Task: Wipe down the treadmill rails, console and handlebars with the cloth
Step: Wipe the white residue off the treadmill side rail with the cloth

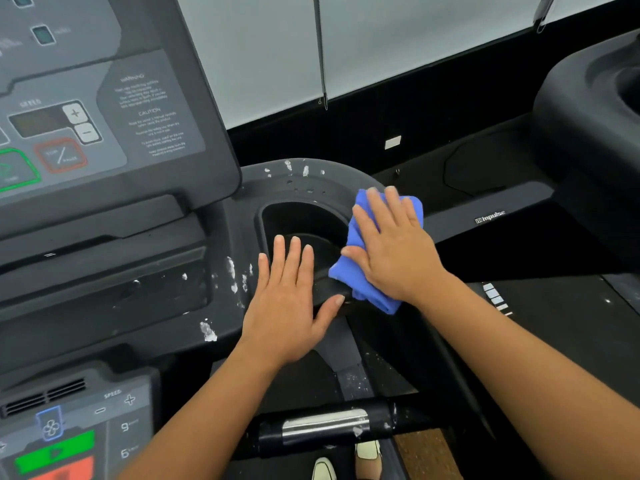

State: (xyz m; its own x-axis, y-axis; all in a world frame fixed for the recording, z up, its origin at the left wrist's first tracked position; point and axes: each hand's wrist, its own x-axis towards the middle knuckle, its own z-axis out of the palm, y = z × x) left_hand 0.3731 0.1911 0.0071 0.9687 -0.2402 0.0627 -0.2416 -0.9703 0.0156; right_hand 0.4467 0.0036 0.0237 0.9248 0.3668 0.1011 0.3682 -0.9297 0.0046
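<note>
the crumpled blue cloth (358, 233) sits bunched on the right rim of the black oval cup-holder recess (298, 220), which is sunk into the black plastic side tray (311, 178) of the treadmill. my right hand (391, 251) lies flat on top of the cloth, fingers straight and slightly spread, pressing it onto the rim with nothing curled round it. blue fabric shows past the fingertips, beside the thumb and under the heel of the hand. my left hand (287, 306) is just beside it, also flat with straight fingers. it rests on the near edge of the tray, fingertips reaching over the recess and thumb angled toward the cloth. i cannot tell whether the thumb touches the fabric. the two hands are close together but apart.

white paint-like flecks (207, 330) dot the tray along its far rim and its left side. left of the tray rises the tilted grey console panel (104, 116), with plus and minus speed keys, a red-outlined key, a green-outlined key and a block of warning text. nearer me, a black handlebar with a silver metal grip plate (325, 427) runs crosswise, flecked white too. at lower left is a grey control pad (69, 427) with green and red keys. pale shoes (367, 452) show below the bar. to the right, well apart, stands the black body of a neighbouring machine (588, 116).
</note>
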